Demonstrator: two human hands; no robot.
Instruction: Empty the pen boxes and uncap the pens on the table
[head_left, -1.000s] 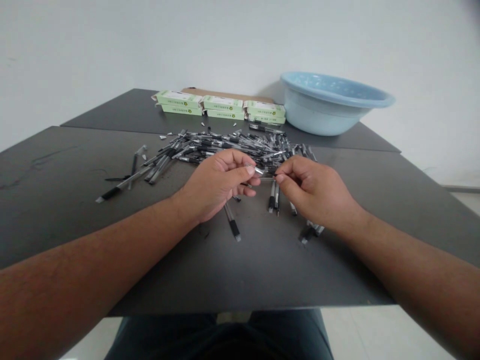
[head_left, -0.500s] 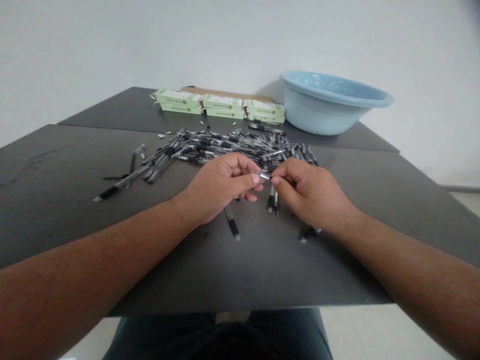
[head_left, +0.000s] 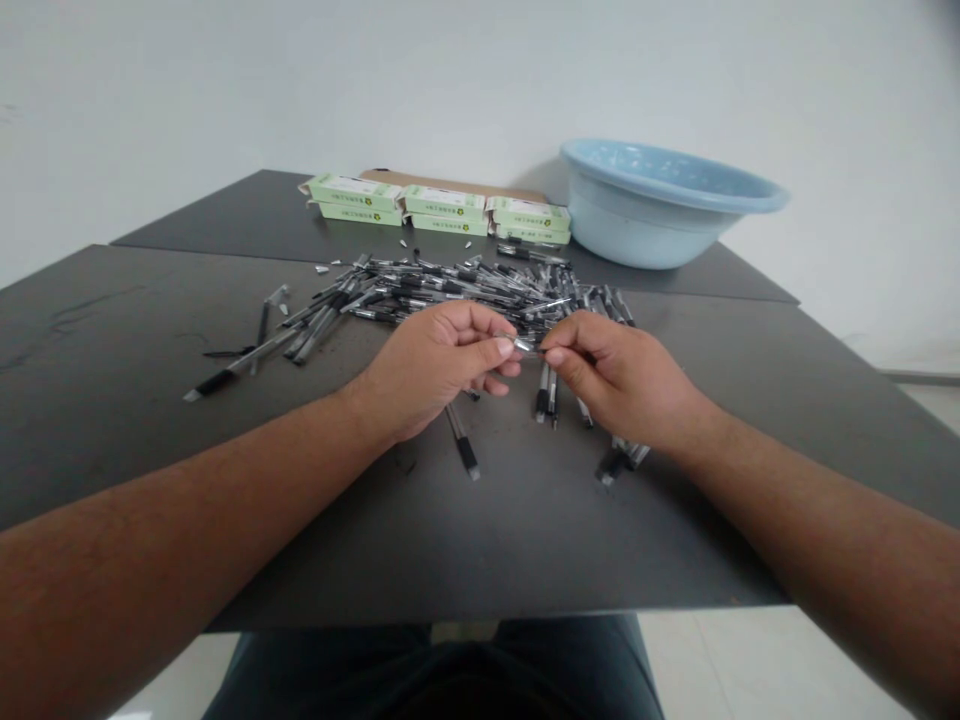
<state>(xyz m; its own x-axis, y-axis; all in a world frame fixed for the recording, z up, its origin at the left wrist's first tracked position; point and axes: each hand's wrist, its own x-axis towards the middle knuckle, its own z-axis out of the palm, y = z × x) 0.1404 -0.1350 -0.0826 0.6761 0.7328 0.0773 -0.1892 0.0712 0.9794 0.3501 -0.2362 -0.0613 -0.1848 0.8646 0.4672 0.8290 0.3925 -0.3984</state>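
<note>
My left hand point(head_left: 439, 365) and my right hand point(head_left: 619, 375) meet above the dark table point(head_left: 487, 530), both pinched on one small pen part point(head_left: 527, 345) with a silvery tip between the fingertips. Just behind them lies a heap of black and clear pens point(head_left: 457, 285). A few loose pens point(head_left: 463, 447) rest under and in front of my hands, and some more point(head_left: 622, 460) peek out below my right wrist.
Three green and white boxes point(head_left: 442, 210) stand in a row at the back, with brown cardboard behind them. A light blue basin point(head_left: 660, 205) sits at the back right. Stray pens point(head_left: 247, 365) lie to the left. The table's front edge is near my lap.
My hands have drawn closer together on the small pen part, closing the gap between the fingertips. The view has shifted only slightly.
</note>
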